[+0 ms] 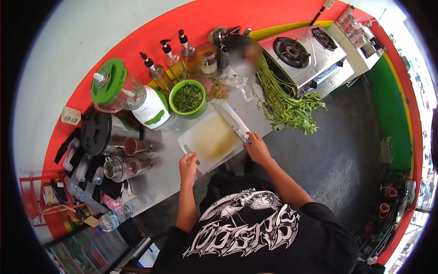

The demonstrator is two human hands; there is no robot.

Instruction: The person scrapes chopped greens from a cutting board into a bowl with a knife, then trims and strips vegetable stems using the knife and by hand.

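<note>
In the middle of the frame, the right hand (258,147) held a knife (232,119) by its handle, its grip closed around it. The blade slanted toward the upper left, over the right side of a white cutting board (194,137) with a yellow-green stain. The left hand (188,166) was at the board's lower left corner, beside the slot; its fingers were curled and its grip pressed together, though whether it pinched anything could not be told.

The board lay on a metal desk (160,176). Just above it stood a green bowl (200,111) of chopped greens (187,97), with a small brownish heap (218,90) beside it. Toward the upper left were a blender (151,108) with a green lid and 3 pump bottles (177,67). Long leafy stalks (292,107) lay at the upper right, near a stove (305,57) with 2 burners.
</note>
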